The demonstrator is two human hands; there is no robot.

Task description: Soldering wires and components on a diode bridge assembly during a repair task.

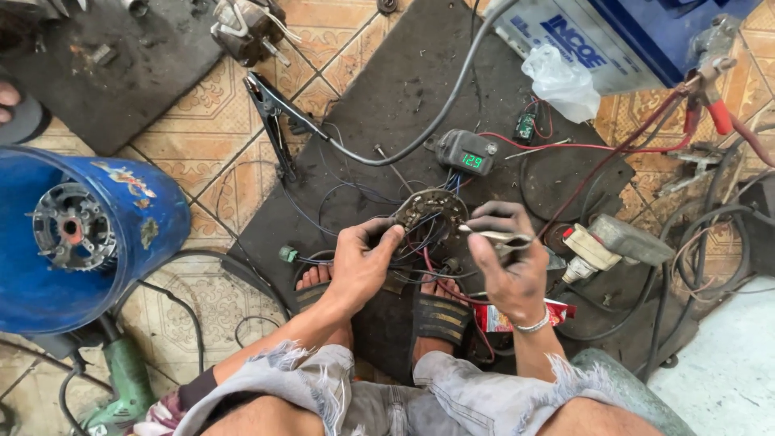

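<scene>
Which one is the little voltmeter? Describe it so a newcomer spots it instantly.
Start at the dark rubber mat on the tiled floor, then look just above the round wired part held by the left hand. The voltmeter is a small dark box with red wires; it alone shows glowing green digits.

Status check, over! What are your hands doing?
Left hand grips round wired part. Right hand holds metal probe against it. Loose wires tangled beneath.
</scene>
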